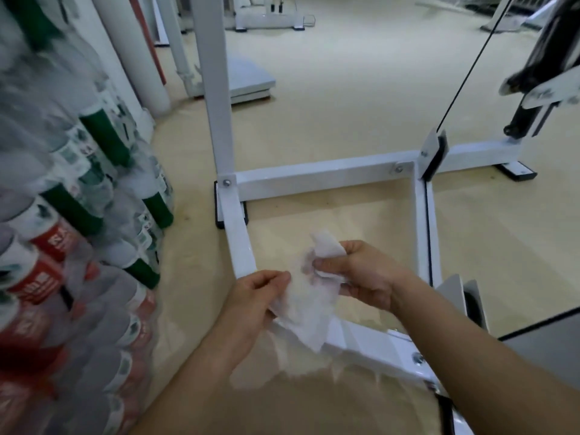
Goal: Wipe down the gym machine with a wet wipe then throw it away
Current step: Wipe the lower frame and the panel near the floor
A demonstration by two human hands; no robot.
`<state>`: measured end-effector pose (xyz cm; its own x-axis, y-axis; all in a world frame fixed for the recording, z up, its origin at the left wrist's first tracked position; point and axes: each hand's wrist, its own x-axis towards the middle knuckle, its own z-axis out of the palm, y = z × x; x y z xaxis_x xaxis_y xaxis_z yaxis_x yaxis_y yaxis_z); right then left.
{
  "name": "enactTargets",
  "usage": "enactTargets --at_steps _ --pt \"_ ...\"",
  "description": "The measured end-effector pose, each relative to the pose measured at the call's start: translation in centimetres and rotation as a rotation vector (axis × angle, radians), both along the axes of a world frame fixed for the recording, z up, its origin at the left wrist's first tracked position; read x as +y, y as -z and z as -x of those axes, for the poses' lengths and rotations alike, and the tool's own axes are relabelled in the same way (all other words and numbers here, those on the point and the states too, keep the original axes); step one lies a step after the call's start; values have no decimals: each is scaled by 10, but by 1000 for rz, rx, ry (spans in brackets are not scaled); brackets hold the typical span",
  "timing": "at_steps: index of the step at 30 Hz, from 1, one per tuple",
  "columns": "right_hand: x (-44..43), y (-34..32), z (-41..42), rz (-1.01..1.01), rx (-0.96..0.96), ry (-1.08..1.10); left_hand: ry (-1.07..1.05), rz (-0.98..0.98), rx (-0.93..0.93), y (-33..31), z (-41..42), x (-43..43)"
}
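Note:
A crumpled white wet wipe (309,304) hangs between both hands above the floor, with faint grey-pink smudges near its top. My left hand (251,306) pinches its left edge between thumb and fingers. My right hand (361,274) grips its upper part, fingers curled round a bunched fold. Below and around the hands runs the white steel base frame of the gym machine (314,175), with a white upright post (216,89) at its far left corner and a black cable (470,67) running down to a pulley (434,152).
Stacked shrink-wrapped packs of water bottles (72,230) with green and red labels fill the left side. A grey step platform (251,83) lies behind the post. Other white machines stand at the back on the beige floor (345,98). Black machine parts (539,67) hang at the right.

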<state>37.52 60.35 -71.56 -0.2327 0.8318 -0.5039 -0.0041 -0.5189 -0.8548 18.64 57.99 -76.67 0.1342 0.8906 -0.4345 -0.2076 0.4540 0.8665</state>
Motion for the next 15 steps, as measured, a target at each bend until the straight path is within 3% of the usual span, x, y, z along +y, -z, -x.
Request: enactTargets --at_steps 5,8,15 --pt "18 -34 12 -64 -13 172 -190 17 -117 -52 21 23" --pt "26 -52 23 -80 -74 176 -220 -28 33 -77 28 38" --pt "44 -83 38 -270 -302 203 109 -106 354 -141 42 92"
